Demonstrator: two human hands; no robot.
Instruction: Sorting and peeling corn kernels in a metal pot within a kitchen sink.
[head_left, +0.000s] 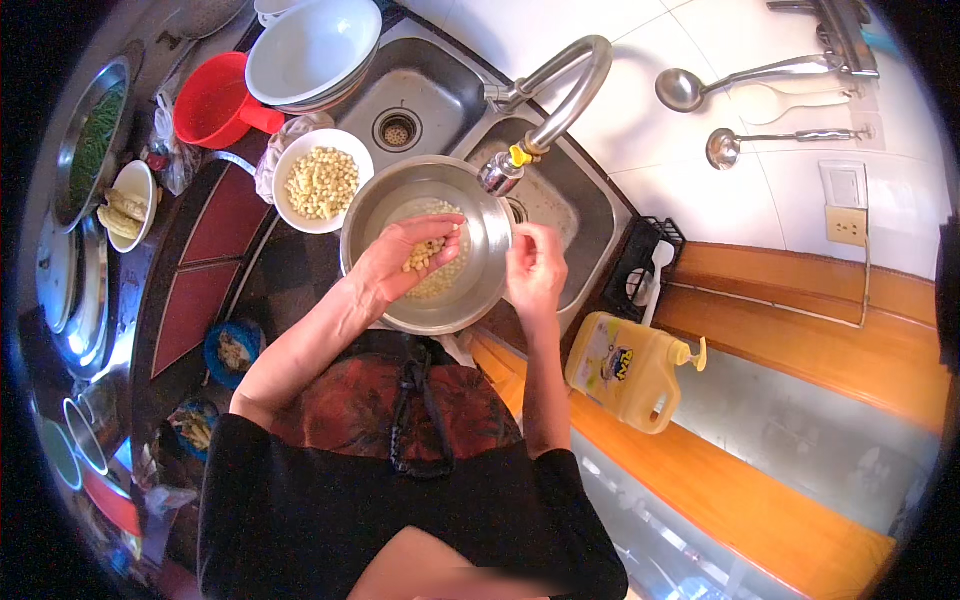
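My left hand is cupped above the water in a round stainless steel basin, with pale yellow corn kernels lying in the palm and fingers. More kernels rest under the water, partly hidden by the hand. At the basin's right rim is my right hand, its fingers curled in; whether they pinch something or touch the rim is not clear. A white bowl heaped with corn kernels stands left of the basin. The steel faucet hangs over the basin's far right rim.
Behind the basin lies a double sink. A red plastic dipper and stacked white bowls stand at the left. To the right are a yellow pump jug and a black rack. Ladles hang on the wall.
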